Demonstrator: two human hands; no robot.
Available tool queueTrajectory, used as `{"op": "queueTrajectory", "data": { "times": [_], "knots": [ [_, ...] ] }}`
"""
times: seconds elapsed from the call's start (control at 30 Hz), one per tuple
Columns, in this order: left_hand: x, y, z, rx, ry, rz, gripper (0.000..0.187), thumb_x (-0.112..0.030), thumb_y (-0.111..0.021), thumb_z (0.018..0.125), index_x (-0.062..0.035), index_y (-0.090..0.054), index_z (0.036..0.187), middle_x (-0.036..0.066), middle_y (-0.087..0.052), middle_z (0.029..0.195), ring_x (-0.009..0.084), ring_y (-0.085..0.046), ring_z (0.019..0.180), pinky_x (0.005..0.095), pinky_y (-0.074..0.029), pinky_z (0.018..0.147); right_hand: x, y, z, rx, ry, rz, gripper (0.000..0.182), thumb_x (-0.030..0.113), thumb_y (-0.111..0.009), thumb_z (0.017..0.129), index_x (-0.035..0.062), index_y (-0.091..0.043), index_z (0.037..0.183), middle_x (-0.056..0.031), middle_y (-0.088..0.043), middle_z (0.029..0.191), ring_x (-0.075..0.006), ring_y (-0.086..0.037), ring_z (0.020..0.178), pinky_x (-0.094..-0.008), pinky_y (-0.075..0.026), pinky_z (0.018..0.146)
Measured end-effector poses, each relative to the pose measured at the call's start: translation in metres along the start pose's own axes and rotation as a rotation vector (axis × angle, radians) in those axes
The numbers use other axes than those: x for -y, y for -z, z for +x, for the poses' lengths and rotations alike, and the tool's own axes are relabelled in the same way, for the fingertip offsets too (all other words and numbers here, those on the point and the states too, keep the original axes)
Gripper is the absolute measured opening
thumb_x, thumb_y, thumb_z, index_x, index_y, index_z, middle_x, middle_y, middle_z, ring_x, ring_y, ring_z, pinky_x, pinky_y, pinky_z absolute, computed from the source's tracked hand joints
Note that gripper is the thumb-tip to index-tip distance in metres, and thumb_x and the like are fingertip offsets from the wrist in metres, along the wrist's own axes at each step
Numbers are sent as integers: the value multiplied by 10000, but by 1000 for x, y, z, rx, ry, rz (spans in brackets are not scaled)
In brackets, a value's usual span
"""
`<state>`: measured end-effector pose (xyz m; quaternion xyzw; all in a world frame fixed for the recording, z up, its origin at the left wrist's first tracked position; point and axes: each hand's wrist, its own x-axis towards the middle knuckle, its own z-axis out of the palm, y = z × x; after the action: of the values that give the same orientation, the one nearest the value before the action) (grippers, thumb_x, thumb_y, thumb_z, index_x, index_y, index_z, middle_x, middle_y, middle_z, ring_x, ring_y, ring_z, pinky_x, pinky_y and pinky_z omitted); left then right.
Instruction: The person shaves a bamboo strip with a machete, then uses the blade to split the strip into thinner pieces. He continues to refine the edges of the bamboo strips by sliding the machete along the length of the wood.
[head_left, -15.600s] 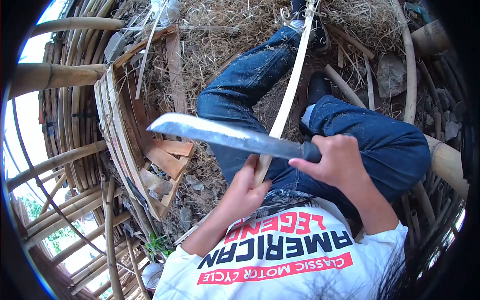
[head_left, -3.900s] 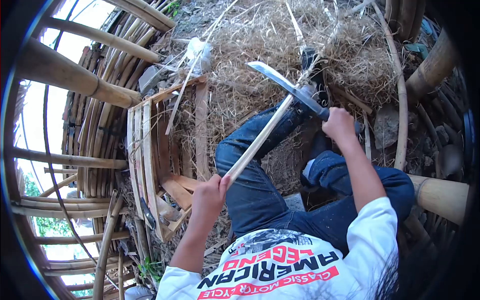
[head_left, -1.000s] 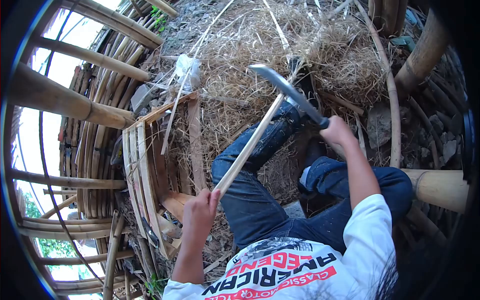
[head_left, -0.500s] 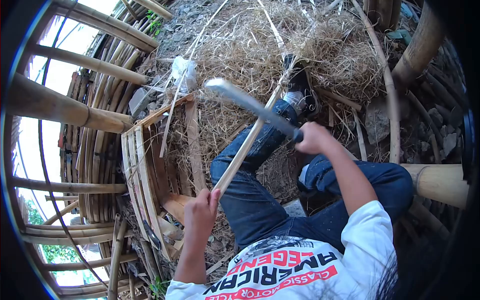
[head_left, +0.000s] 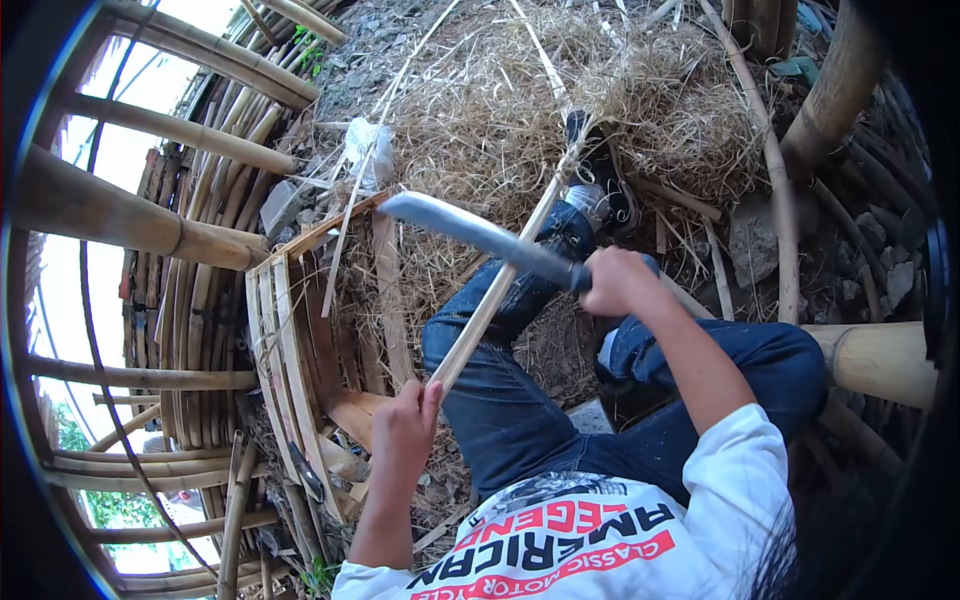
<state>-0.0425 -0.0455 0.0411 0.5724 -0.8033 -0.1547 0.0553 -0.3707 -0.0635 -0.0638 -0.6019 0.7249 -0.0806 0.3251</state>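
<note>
My left hand (head_left: 405, 420) is closed round the near end of a pale bamboo strip (head_left: 475, 335), which slants up across my left thigh toward my shoe (head_left: 610, 190). The strip's far end shows frayed, curled shavings near the shoe. My right hand (head_left: 620, 282) grips the dark handle of a large knife (head_left: 475, 228). Its wide blade points left and crosses the strip near the middle; whether the edge touches the strip cannot be made out.
A wooden crate (head_left: 290, 340) stands at the left, with a white plastic bag (head_left: 368, 150) behind it. Shavings (head_left: 680, 110) cover the ground ahead. Bamboo poles (head_left: 130, 225) line the left, and a thick pole (head_left: 870, 365) lies at the right. Stones lie at the right.
My right hand has moved slightly down and left with the knife, so the blade crosses the strip nearer to my left hand. My left hand has hardly moved.
</note>
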Motion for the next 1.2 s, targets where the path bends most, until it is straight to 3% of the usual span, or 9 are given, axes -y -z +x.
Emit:
{"op": "queueTrajectory", "data": {
  "times": [0.07, 0.17, 0.3, 0.53, 0.7, 0.77, 0.9, 1.03, 1.2],
  "knots": [
    [2, 8, -8, 9, 18, 19, 364, -291, -553, 979, -4, -560, 756, 216, -558, 592, 416, -572, 561, 477, -422, 519, -36, 4, 13, -33, -239, 127, 315, 254, -660, 639, 75, -725, 891, -223, -699, 947, -359, -682, 928, -435, -542, 844],
    [2, 7, -13, 11, 38, 42, 361, -294, -545, 983, -3, -567, 770, 220, -561, 597, 420, -573, 564, 486, -423, 521, -90, 0, 20, -162, -428, 303, 322, 223, -630, 672, -14, -711, 875, -274, -681, 946, -378, -677, 935, -442, -529, 821],
    [-3, -8, -2, -15, -31, 55, 379, -308, -544, 982, -3, -566, 759, 225, -572, 614, 418, -584, 580, 487, -433, 537, -38, 12, 1, -143, -356, 271, 341, 244, -628, 662, -2, -713, 881, -270, -681, 937, -398, -668, 942, -444, -527, 865],
    [-2, -9, 6, -38, -31, 31, 355, -286, -572, 969, -3, -569, 755, 226, -570, 613, 416, -584, 574, 480, -427, 523, 18, -19, -2, 33, 118, 52, 236, 252, -671, 627, 62, -711, 761, -213, -689, 799, -386, -677, 818, -451, -543, 815],
    [0, 0, -11, -8, 38, 33, 370, -313, -548, 980, -8, -568, 773, 224, -571, 609, 419, -587, 578, 477, -441, 523, -49, -3, 12, -55, -207, 290, 231, 213, -641, 642, 16, -691, 751, -202, -691, 772, -345, -700, 764, -413, -548, 710],
    [-4, -9, -13, 46, -8, 79, 373, -325, -526, 989, -12, -565, 792, 229, -575, 618, 426, -586, 585, 486, -443, 528, -73, -5, 18, -27, -373, 306, 348, 237, -643, 682, -17, -706, 912, -254, -685, 997, -379, -666, 971, -423, -525, 855],
    [-1, -17, -7, 35, 20, 26, 365, -324, -521, 991, -14, -560, 802, 236, -574, 630, 435, -587, 604, 500, -436, 541, -35, 2, 4, -79, -285, 245, 384, 261, -629, 704, -13, -700, 964, -276, -671, 1015, -406, -649, 1003, -448, -510, 908],
    [-6, -11, 0, -3, 27, -2, 390, -330, -543, 980, -1, -565, 773, 230, -572, 625, 430, -583, 600, 485, -436, 544, -10, -13, 1, -120, -228, 232, 336, 255, -649, 687, -13, -704, 882, -256, -689, 927, -397, -671, 938, -451, -529, 872],
    [-2, -23, 0, 45, 70, 12, 450, -398, -663, 897, 27, -568, 784, 220, -588, 640, 384, -593, 596, 430, -449, 562, 19, -26, -9, 38, 58, 56, 299, 239, -677, 660, 8, -717, 846, -229, -697, 863, -375, -690, 860, -439, -549, 821]
  ]
}}
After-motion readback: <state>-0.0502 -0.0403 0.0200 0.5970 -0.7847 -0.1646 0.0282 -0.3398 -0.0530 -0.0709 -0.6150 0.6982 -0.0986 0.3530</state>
